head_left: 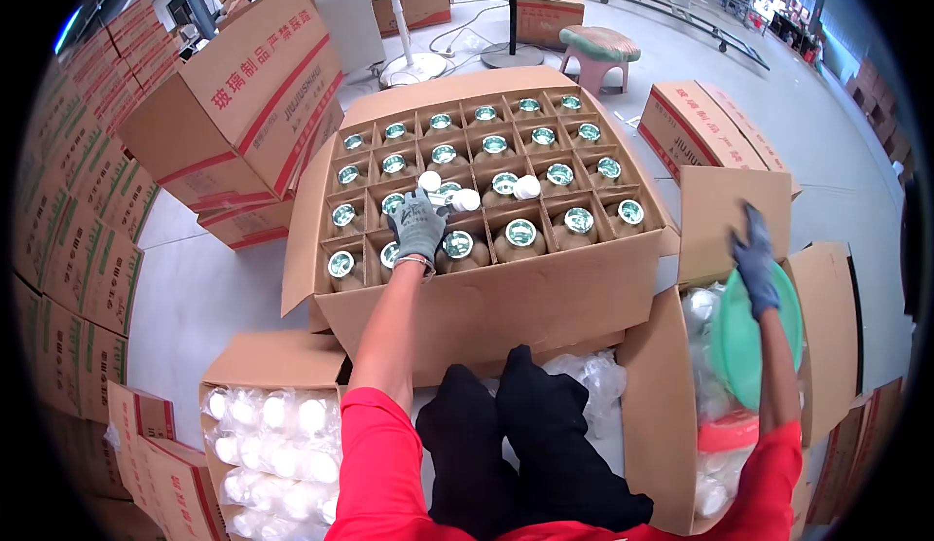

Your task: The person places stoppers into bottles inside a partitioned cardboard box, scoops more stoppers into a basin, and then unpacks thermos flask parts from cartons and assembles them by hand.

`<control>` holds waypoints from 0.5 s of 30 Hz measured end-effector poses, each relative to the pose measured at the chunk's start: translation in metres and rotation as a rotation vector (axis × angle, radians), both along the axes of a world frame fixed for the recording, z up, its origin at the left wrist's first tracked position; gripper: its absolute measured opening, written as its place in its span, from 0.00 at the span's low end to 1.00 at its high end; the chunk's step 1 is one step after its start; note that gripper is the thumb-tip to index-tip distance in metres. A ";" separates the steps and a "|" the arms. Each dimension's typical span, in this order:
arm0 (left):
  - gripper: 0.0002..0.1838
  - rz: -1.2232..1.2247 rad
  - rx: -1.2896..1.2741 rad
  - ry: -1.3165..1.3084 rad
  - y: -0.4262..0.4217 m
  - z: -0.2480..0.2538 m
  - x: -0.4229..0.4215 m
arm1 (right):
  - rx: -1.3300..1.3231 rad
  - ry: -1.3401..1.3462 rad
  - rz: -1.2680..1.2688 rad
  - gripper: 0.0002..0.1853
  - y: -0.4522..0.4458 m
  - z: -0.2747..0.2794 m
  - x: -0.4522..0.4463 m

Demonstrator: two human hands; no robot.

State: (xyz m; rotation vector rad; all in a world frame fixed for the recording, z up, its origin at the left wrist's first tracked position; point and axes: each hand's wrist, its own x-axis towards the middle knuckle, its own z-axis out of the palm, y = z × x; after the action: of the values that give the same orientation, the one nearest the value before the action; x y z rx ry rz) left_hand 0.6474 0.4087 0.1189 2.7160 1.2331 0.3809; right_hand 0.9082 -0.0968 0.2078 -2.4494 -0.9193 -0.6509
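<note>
A large carton (486,317) with cardboard dividers stands before me, holding several glass bottles (520,234) with shiny greenish tops. My left hand (418,230), in a grey glove, reaches over the front rows. Its fingers are closed around small white caps (467,199) at bottle-top height; the exact grip is partly hidden. Another white cap (526,188) rests at a bottle top to the right. My right hand (756,261), gloved and slightly blurred, is over the upper edge of a green plastic basin (725,346), with its fingers spread. I cannot tell whether it touches the basin.
At lower left, an open carton (268,348) contains bagged white pieces (282,458). The right-hand carton (650,395) holds more bagged pieces and a red object (728,432) beneath the basin. Stacked cartons (83,249) line the left; a stool (598,53) stands behind.
</note>
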 end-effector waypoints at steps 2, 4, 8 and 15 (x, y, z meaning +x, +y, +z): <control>0.30 -0.002 0.042 0.012 0.008 -0.001 0.004 | -0.081 0.142 0.341 0.30 0.115 -0.002 -0.017; 0.28 -0.050 0.018 -0.155 0.010 0.000 -0.004 | -0.206 0.213 0.523 0.35 0.218 -0.022 -0.044; 0.23 -0.244 -0.274 -0.600 -0.018 0.027 -0.045 | -0.384 0.199 0.507 0.28 0.339 -0.073 -0.061; 0.30 -0.435 0.046 -0.345 -0.047 -0.008 -0.045 | -0.146 0.407 0.592 0.22 0.319 -0.060 -0.094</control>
State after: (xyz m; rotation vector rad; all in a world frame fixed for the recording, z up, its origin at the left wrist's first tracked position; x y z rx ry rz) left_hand 0.6026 0.3616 0.1109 2.6974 0.5363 0.7787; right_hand 0.8143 0.2223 0.1478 -2.1303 -1.4494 0.1182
